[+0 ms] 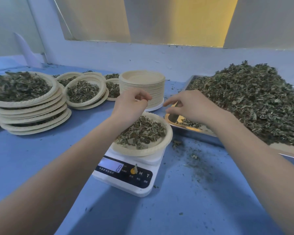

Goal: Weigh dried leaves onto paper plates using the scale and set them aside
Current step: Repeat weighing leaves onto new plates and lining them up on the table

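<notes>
A white digital scale (126,175) stands mid-table, its display showing 8. On it sits a paper plate (168,133) holding a small heap of dried leaves (142,131). My left hand (131,104) hovers over the plate's far edge with the fingers curled in to the thumb; no leaves show between them. Over the near left corner of the metal tray (192,131), my right hand (192,106) hangs with loose, spread fingers and holds nothing. The tray carries a big pile of dried leaves (255,102).
A tall stack of empty paper plates (143,89) stands behind the scale. Filled plates are stacked at the left (29,106) and centre left (85,94). Leaf crumbs (193,158) litter the blue table right of the scale. A wall runs along the back.
</notes>
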